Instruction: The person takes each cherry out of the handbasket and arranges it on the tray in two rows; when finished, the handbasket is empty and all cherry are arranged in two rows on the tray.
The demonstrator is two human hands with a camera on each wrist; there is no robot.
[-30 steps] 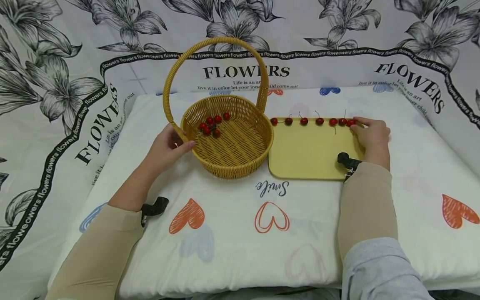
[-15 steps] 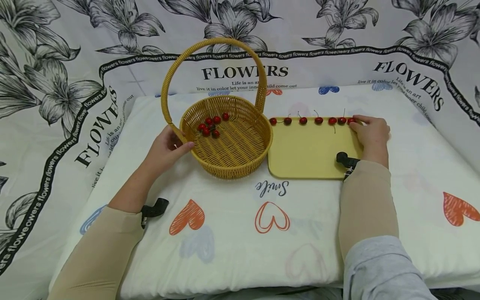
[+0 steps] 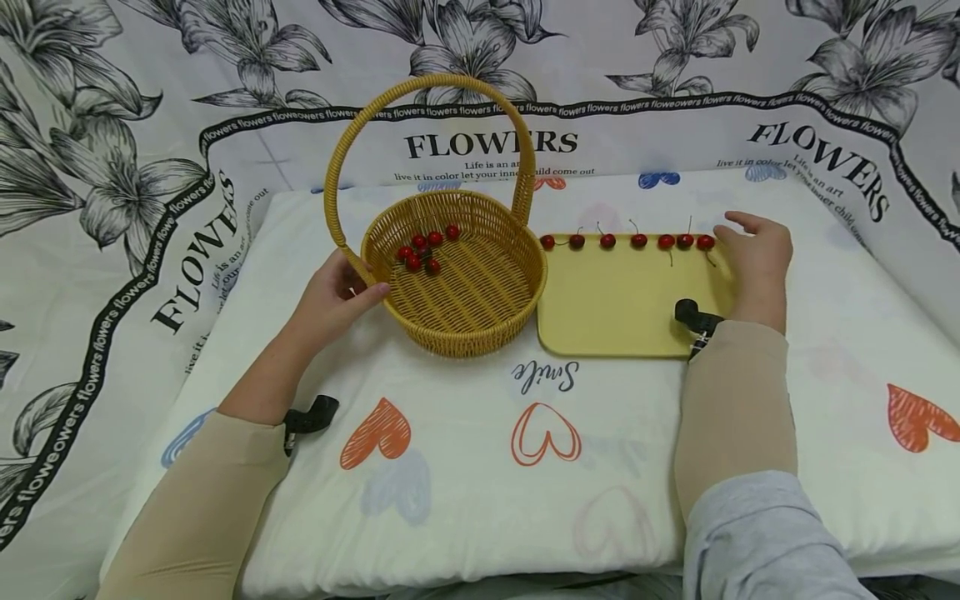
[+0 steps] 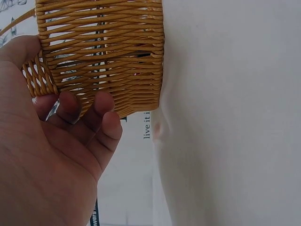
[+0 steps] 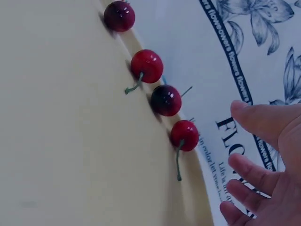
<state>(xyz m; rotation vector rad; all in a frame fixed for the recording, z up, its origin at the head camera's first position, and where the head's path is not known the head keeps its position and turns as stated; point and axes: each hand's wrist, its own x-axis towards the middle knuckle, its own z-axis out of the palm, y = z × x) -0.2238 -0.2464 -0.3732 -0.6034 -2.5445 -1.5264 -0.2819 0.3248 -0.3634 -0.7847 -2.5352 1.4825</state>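
Observation:
My left hand grips the left side of a yellow-brown wicker basket near the foot of its tall handle, thumb on the rim. In the left wrist view its fingers curl against the basket's woven wall. A cluster of red cherries lies inside, toward the back left. My right hand is apart from the last cherry at the right end of a row along the tray's far edge. The right wrist view shows that hand with its fingers spread and nothing between them.
The yellow tray lies just right of the basket, several stemmed cherries lined along its far edge. A white cloth with printed hearts covers the table. Behind it stands a flower-printed fabric backdrop.
My right hand has let go of the rightmost cherry and moved a little right and away, its fingers opening. That cherry stays in the row with its stem showing. The left hand keeps its hold.

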